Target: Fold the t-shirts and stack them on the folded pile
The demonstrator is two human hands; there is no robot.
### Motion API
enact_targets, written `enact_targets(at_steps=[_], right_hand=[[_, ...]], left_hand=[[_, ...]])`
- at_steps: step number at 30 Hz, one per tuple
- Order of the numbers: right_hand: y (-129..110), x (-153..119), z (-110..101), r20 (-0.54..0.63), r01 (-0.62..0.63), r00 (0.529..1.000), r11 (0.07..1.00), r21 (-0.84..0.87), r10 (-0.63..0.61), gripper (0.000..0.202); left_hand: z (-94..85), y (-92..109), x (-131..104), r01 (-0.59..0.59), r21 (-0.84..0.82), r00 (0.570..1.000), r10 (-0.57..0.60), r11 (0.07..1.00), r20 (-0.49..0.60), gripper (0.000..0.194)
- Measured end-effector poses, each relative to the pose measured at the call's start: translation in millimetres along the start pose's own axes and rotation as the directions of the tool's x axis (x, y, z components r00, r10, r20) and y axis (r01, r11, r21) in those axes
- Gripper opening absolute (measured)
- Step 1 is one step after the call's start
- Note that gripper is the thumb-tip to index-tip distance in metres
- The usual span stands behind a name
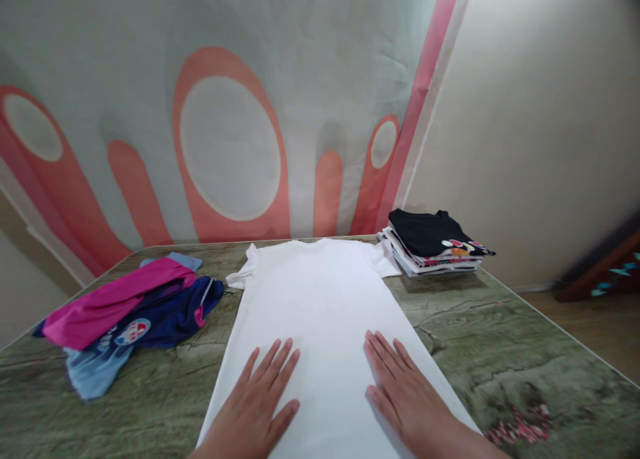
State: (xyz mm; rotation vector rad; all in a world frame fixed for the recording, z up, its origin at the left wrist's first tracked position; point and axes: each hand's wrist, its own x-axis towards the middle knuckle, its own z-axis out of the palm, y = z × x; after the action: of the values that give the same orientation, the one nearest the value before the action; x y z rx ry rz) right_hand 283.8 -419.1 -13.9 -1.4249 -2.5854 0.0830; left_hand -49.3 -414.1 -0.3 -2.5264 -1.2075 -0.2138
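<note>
A white T-shirt (pixel 330 306) lies spread flat on the wood-patterned table, its collar at the far edge and its short sleeves out to both sides. My left hand (pixel 257 406) rests palm down on the lower left part of the shirt, fingers stretched out and thumb apart. On the lower right part lies my right hand (pixel 403 389), also palm down, with its fingers extended. Neither hand holds anything. The shirt's near end runs out of view at the bottom.
Crumpled pink, navy and light blue clothes (pixel 150 306) lie on the table's left side. A stack of folded garments with a black one on top (pixel 425 236) stands at the back right. Behind the table (pixel 505 339) is a patterned wall covering (pixel 300 79).
</note>
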Motion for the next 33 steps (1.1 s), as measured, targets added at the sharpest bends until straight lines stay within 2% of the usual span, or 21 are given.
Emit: enact_targets(at_steps=[5,11,15,18,21,23,25,27,29,31,33], right_hand=[[21,-18,10,-0.063,-0.052,0.997,0.997,-0.057,0.048,0.07],[31,-36,14,-0.11,-0.116,0.988,0.99,-0.08,0.107,0.077],[40,-42,12,-0.061,-0.122,0.991,0.991,-0.05,0.119,0.074],[45,-34,3,-0.013,-0.144,0.989,0.989,-0.009,0.144,0.069],[40,-2,-14,-0.029,-0.134,0.99,0.989,0.055,0.136,0.062],[30,32,-23,-0.026,-0.064,0.997,0.993,0.1,0.066,0.058],[19,73,-26,0.008,-0.017,1.0,0.992,0.123,0.016,0.057],[10,116,-21,0.056,-0.03,0.998,0.993,0.115,0.023,0.057],[5,155,-11,0.082,-0.03,0.996,0.995,0.096,0.022,0.057],[6,187,1,0.062,-0.036,0.998,0.996,0.086,0.031,0.056],[12,210,11,0.02,-0.042,0.999,0.996,0.075,0.041,0.053]], left_hand=[[-8.4,-17,-24,0.002,0.047,1.0,-0.002,0.999,-0.011,0.072],[-14.9,-28,-38,0.025,0.07,0.999,-0.022,0.997,-0.043,0.078],[-17.2,-31,-42,0.033,0.038,0.999,-0.032,0.999,-0.029,0.08],[-20.6,-32,-35,0.056,-0.001,0.998,-0.056,0.998,-0.032,0.08],[-19.9,-32,-8,0.092,-0.078,0.994,-0.095,0.993,-0.044,0.075],[-13.5,-33,26,0.104,-0.143,0.994,-0.109,0.984,-0.021,0.071],[-1.4,-34,69,0.134,-0.217,0.99,-0.124,0.967,0.061,0.067],[14.7,-36,115,0.231,-0.273,0.96,-0.174,0.934,0.219,0.063],[32.8,-36,156,0.369,-0.26,0.902,-0.276,0.892,0.331,0.06],[50.5,-35,184,0.44,-0.236,0.87,-0.347,0.866,0.349,0.058],[65.9,-34,196,0.465,-0.213,0.867,-0.392,0.859,0.309,0.056]])
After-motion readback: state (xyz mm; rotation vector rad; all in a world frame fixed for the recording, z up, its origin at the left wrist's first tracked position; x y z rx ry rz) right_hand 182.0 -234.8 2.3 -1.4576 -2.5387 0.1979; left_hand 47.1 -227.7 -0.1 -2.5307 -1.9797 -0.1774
